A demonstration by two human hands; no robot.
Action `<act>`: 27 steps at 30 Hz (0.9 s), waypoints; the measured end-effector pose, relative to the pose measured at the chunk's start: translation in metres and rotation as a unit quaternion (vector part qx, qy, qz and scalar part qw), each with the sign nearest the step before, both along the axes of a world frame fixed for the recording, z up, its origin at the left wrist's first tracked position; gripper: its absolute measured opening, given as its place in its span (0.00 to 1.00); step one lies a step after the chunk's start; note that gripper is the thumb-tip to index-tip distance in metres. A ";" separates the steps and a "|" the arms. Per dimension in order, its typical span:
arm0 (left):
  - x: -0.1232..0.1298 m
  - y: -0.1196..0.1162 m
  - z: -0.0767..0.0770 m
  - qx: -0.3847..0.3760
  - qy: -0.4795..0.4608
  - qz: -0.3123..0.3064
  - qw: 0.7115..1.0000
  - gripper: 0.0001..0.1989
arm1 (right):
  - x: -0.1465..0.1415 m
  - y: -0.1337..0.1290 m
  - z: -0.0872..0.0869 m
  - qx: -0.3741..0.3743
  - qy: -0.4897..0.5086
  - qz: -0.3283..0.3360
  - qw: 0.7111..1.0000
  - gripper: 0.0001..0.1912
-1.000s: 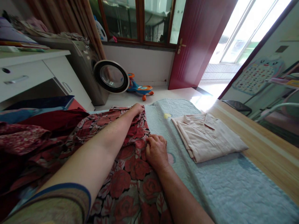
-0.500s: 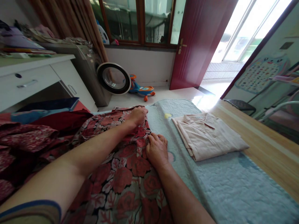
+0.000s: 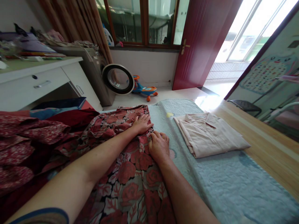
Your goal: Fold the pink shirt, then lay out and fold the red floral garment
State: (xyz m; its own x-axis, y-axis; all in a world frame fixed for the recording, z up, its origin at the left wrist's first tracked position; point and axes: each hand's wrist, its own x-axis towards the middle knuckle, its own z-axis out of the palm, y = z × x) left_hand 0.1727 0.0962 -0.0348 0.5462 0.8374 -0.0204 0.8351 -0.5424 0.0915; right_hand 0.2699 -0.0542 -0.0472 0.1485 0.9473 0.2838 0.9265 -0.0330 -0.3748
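A red floral garment (image 3: 130,174) lies spread over the light-blue quilted pad, with small folds toward its far end. My left hand (image 3: 142,124) rests flat on it near the far right corner, fingers stretched out. Just nearer to me, my right hand (image 3: 159,146) has its fingers curled over the garment's right edge, pinching the cloth; the fingertips are partly hidden. To the right, a folded cream shirt (image 3: 215,135) lies on the pad, collar up and apart from both hands.
Crumpled red clothes (image 3: 25,140) are heaped at the left. The blue quilted pad (image 3: 233,180) covers part of a wooden table (image 3: 263,146). Beyond stand a washing machine with its round door (image 3: 118,79) open, a blue-and-orange ride-on toy (image 3: 144,89) and a white desk (image 3: 53,77).
My left hand has gone from a closed grip on the garment's far edge to lying flat, slightly closer to me. The right hand stays at the right edge. The view has shifted slightly.
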 end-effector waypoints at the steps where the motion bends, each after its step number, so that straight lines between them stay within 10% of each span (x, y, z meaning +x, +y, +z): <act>1: 0.001 0.003 0.000 -0.016 0.003 0.003 1.000 0.30 | 0.000 0.000 0.000 0.000 0.001 0.000 1.000 0.13; 8: 0.002 0.003 0.007 -0.011 0.002 0.011 1.000 0.31 | 0.002 0.000 0.001 -0.007 0.015 -0.006 1.000 0.14; 18: -0.032 -0.111 0.010 -0.006 -0.027 -0.066 0.997 0.25 | 0.013 0.005 -0.001 -0.020 0.029 -0.017 0.999 0.16; 27: -0.038 -0.132 0.007 0.041 -0.023 -0.036 0.998 0.27 | 0.028 0.009 -0.006 -0.008 0.033 -0.001 0.999 0.17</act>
State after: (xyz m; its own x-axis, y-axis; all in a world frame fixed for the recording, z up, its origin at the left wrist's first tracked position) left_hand 0.1346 -0.0353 -0.0277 0.6043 0.7933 0.0740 0.7891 -0.6087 0.0819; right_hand 0.2978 -0.0456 -0.0531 0.1692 0.9513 0.2576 0.8997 -0.0424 -0.4344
